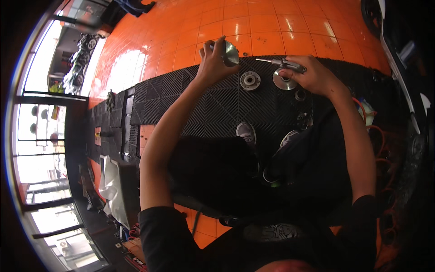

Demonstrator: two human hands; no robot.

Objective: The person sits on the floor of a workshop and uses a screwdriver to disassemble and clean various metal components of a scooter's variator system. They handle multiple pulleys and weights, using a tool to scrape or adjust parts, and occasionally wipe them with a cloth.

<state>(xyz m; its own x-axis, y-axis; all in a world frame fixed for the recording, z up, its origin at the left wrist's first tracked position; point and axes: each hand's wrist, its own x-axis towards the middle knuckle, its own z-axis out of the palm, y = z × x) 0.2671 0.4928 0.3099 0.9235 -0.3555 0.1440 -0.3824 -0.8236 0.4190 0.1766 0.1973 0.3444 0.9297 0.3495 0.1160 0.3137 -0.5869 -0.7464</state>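
Observation:
My left hand (211, 63) is closed around the rim of a shiny round metal part (231, 53), cup- or disc-shaped, tilted on its side above the mat. In my right hand (312, 75) is a silver air blow gun (293, 65), its thin nozzle aimed left toward that part. Just below the right hand shows a polished metal disc with a central hub (284, 83); whether my thumb touches it, I cannot tell. Between the hands, a flanged metal hub with small holes (250, 80) lies on the black ribbed mat (204, 106).
A small dark ring (300, 95) and other small parts lie right of my shoes (246, 132). Orange coiled hose (378, 136) runs along the right side. Orange floor tiles (217, 22) spread beyond the mat. A grey covered object (115, 186) stands at left, and part of a vehicle (394, 50) at right.

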